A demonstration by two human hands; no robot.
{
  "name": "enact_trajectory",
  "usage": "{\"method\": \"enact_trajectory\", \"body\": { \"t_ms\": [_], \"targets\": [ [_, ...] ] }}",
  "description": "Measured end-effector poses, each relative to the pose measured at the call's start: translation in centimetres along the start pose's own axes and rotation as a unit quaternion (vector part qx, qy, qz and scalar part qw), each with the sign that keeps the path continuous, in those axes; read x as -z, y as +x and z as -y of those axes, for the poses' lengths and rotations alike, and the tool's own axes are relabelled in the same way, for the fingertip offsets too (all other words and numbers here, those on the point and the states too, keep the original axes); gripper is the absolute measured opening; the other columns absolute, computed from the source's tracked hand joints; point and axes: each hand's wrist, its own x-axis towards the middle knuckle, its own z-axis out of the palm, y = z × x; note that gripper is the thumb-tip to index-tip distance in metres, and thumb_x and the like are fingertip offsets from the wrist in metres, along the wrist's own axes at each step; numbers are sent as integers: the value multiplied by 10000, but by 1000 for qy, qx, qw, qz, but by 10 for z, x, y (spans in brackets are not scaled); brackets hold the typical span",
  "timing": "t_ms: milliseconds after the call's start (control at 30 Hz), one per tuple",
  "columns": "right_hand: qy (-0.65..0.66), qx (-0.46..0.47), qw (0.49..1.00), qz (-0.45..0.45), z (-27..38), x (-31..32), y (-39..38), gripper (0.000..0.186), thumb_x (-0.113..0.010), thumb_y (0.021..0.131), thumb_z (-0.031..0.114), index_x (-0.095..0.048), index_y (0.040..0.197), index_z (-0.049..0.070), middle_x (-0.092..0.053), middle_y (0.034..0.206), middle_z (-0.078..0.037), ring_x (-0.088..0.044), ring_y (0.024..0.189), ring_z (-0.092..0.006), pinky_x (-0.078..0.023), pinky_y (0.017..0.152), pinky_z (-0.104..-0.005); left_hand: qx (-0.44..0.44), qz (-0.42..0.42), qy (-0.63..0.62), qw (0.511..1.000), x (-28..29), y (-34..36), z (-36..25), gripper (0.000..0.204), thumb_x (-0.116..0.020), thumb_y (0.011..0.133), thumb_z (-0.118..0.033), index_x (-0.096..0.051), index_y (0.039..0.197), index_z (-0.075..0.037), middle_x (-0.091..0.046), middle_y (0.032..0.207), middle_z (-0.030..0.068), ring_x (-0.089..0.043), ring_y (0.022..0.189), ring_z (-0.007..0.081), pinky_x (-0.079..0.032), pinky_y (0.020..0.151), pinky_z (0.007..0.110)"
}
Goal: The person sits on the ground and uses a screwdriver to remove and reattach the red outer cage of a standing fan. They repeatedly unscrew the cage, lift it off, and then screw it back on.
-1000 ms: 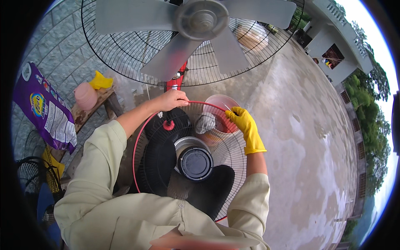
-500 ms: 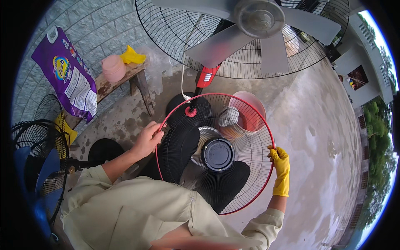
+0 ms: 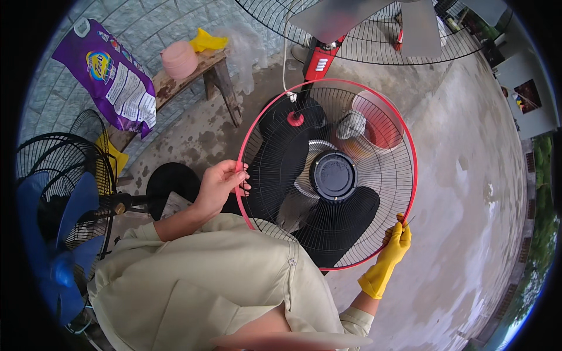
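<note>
My bare left hand point(image 3: 221, 187) grips the left edge of a round wire fan guard point(image 3: 398, 186) with a red rim. My right hand point(image 3: 392, 251), in a long yellow rubber glove, is closed on the rim at lower right; a small thin item sticks out by its fingers. The guard has a dark round centre plate point(image 3: 332, 176). Seen through its wires are black fan blades point(image 3: 350, 229) and a pink bucket point(image 3: 379, 137) with a crumpled grey cloth point(image 3: 350, 127).
A grey-bladed fan point(image 3: 418, 32) stands above, on a red post point(image 3: 321, 61). A wooden bench point(image 3: 223, 88) holds a pink container point(image 3: 178, 60) and yellow item point(image 3: 208, 38). Left are a purple bag point(image 3: 105, 76) and blue-bladed fan point(image 3: 61, 245). Wet concrete floor point(image 3: 462, 175) stretches right.
My left hand has moved from the guard's top edge down its left side; my right hand has moved down the right side. The view has shifted, showing more of the bench and blue fan.
</note>
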Motion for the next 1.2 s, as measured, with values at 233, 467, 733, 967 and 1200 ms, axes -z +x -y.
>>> {"method": "enact_trajectory", "body": {
  "t_ms": [233, 467, 733, 967, 1200],
  "targets": [
    [33, 10, 999, 38, -6, 5, 7, 208, -556, 959, 125, -624, 1138, 45, -513, 712, 45, -432, 595, -22, -361, 542, -171, 1, 12, 111, 994, 3, 43, -20, 210, -541, 968, -182, -560, 1044, 13, -584, 718, 65, -593, 539, 125, -492, 395, 249],
    [-38, -26, 998, 47, 11, 1, 10, 185, -570, 949, 117, -649, 1098, 38, -499, 695, 52, -427, 594, -35, -370, 550, -181, -46, 19, 262, 964, -3, 61, -45, 359, -511, 958, -132, -520, 1291, 1, -541, 669, 27, -467, 411, 68, -349, 294, 223],
    [-144, -68, 984, 77, 20, 11, -1, 199, -600, 920, 107, -641, 1104, 45, -529, 746, 28, -469, 598, -59, -387, 543, -211, -189, 18, 458, 869, 2, 74, -46, 213, -528, 899, -128, -597, 1036, 19, -516, 513, 53, -448, 336, 146, -380, 340, 319],
    [-171, 5, 981, 94, 19, 14, -9, 212, -584, 922, 94, -632, 1117, 24, -514, 736, 19, -484, 609, -66, -410, 568, -225, -170, 31, 494, 852, 4, 116, -56, 236, -533, 963, -228, -587, 998, -1, -545, 596, 34, -505, 455, 103, -385, 442, 297],
    [-168, 61, 981, 77, 16, 12, -17, 241, -575, 929, 79, -618, 1160, 25, -502, 724, 9, -492, 611, -62, -426, 578, -217, -247, 98, 405, 875, -12, 168, -65, 235, -533, 960, -222, -611, 1009, -6, -524, 607, 58, -510, 542, 114, -404, 517, 320]
  ]
}}
